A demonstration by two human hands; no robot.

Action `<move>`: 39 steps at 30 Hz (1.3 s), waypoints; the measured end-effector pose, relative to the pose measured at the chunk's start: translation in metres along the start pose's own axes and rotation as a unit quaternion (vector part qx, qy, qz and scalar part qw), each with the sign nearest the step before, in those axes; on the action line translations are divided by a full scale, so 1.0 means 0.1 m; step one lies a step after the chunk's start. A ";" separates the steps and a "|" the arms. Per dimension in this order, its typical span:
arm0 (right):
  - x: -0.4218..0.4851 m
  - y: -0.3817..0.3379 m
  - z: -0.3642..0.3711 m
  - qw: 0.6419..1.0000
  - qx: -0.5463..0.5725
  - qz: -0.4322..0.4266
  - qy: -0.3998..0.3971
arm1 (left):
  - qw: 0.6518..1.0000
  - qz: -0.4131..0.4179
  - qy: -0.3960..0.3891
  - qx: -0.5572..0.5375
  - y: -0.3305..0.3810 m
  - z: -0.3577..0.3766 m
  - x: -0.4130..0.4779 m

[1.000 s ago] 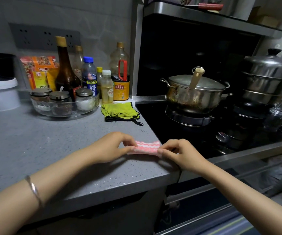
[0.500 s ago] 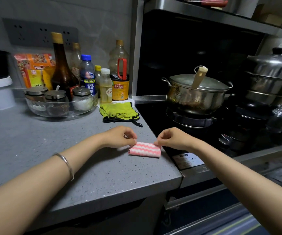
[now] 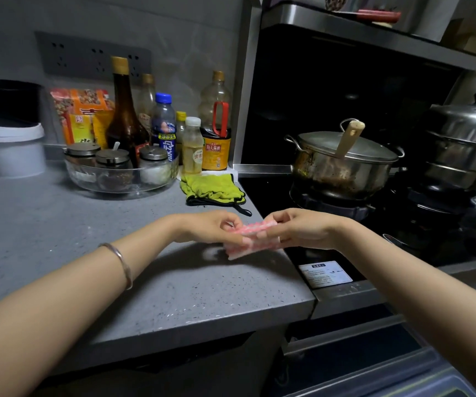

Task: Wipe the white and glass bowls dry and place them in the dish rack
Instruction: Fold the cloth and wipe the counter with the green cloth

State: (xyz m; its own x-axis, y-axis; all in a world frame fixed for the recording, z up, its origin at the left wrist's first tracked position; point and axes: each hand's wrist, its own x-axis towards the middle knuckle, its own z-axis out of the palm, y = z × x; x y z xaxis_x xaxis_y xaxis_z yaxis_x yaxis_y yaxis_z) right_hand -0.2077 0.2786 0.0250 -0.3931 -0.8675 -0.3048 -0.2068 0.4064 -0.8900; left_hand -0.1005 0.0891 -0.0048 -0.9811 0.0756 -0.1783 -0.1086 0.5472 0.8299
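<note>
A folded pink-and-white striped cloth [image 3: 255, 239] is held between both hands over the right-hand corner of a grey speckled counter [image 3: 88, 239], just beside the edge of a black hob [image 3: 271, 193]; whether its lower edge touches the counter cannot be told. The left hand [image 3: 211, 227] pinches the cloth's left end with curled fingers and thumb, while the right hand [image 3: 302, 227] grips the right end, its fingers wrapped over the front of the fabric. A thin metal bracelet [image 3: 120, 265] circles the left forearm. Behind the hands, a green mitt with black trim [image 3: 212, 189] lies on the counter beside the hob. Farther back and to the left, a clear glass dish [image 3: 122, 183] holds three lidded condiment jars, with a tall brown bottle [image 3: 123, 116], a blue-capped bottle [image 3: 163, 127], a small bottle of pale liquid [image 3: 192, 147] and a soy sauce bottle with a red handle [image 3: 215, 138] ranged along the wall beneath a row of sockets [image 3: 93, 57]. A white tub [image 3: 13, 150] stands at the far left. On the hob, a lidded steel pot [image 3: 343, 164] sits on a burner with a wooden handle [image 3: 348, 138] resting on its lid, and a stacked steel steamer [image 3: 466, 144] stands at the right edge.
</note>
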 end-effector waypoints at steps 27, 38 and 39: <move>2.99 -1.64 2.54 0.945 0.317 0.069 0.040 | 0.827 -0.198 0.429 -0.305 -1.87 -2.41 -2.03; 3.37 -1.81 2.72 0.929 0.331 0.144 0.081 | 0.812 -0.265 0.429 -0.292 -2.32 -2.83 -1.91; 3.34 -1.79 2.69 0.928 0.337 0.139 0.080 | 0.808 -0.268 0.435 -0.293 -2.32 -2.81 -1.91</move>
State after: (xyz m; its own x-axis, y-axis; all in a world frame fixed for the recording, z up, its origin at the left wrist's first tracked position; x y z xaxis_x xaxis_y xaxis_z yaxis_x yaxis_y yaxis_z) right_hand -0.0607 -0.1618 -0.0086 -0.4869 -0.6800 -0.5483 0.5091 0.2892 -0.8107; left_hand 0.0666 -0.2864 -0.0147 -0.4817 -0.7960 -0.3666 -0.3625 -0.1999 0.9103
